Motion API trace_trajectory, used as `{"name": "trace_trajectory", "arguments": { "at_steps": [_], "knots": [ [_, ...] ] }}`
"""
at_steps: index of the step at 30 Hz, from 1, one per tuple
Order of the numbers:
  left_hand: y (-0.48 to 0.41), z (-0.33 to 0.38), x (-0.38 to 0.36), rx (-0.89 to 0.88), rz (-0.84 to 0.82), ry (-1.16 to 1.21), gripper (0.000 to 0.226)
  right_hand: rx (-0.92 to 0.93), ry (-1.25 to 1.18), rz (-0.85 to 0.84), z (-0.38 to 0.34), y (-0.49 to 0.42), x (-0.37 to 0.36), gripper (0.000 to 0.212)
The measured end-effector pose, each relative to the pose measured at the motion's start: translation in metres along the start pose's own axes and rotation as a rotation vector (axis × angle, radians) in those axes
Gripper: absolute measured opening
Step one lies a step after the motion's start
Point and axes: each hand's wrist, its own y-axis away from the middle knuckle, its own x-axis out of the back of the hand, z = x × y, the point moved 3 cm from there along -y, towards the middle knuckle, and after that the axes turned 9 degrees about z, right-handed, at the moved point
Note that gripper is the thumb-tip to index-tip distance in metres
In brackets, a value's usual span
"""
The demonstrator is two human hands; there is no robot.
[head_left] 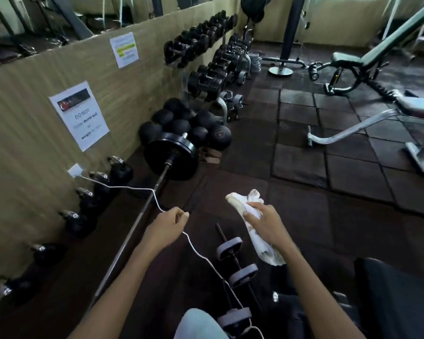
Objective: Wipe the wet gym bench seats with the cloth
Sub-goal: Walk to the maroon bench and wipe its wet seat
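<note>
Floor check: wall [34, 99] runs along my 9–11 o'clock, w/ kettlebells [83, 201] lined at its base and a loaded barbell [142, 211] lying just beside them, plate end at 11. Dumbbell rack [206, 69] and a cluster of medicine balls [196, 128] close off 12 o'clock. Open rubber-tile floor [316, 172] spreads from 12 to 3; that is the clear room. Incline bench [367, 57] sits far at 1–2 o'clock; second bench [416, 106] w/ pale, glossy seat at 2–3, its metal leg frame reaching onto the tiles. Small adjustable dumbbell bar [238, 263] lies on the floor at 6, between my forearms. Dark padded seat edge [397, 297] at 5 o'clock, close in.

Hands: apart, both raised over the floor. Left hand [168, 225] fingers curled nearly closed, pinching a thin white cable [123, 187] that runs to a wall socket [75, 170] at 9–10 and trails down toward 6. Right hand [264, 220] clamped on the white cloth [245, 199], bunched; one end sticks up past the fingers, other end hangs below the wrist. Cloth touches no bench.
</note>
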Motion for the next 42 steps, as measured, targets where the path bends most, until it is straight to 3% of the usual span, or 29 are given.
{"name": "trace_trajectory", "arguments": {
  "at_steps": [9,23,31,34,42],
  "knots": [
    [-0.235,0.058,-0.013,-0.157,-0.077,0.007,0.020,-0.105,-0.103,0.181,-0.003,-0.195,-0.012,0.037],
    [-0.577,0.238,-0.058,-0.393,-0.336,-0.063,0.037,-0.249,-0.011,0.417,-0.020,-0.491,0.056,0.035],
    [-0.805,0.365,-0.136,-0.498,-0.468,-0.117,0.033,-0.376,0.049,0.492,0.028,-0.707,0.109,0.039],
    [-0.880,0.415,-0.169,-0.468,-0.484,-0.110,0.035,-0.430,0.088,0.479,0.049,-0.782,0.131,0.053],
    [-0.975,0.587,-0.270,-0.654,-0.648,-0.126,0.034,-0.575,0.112,0.626,0.095,-0.885,0.247,0.062]
  ]
}}
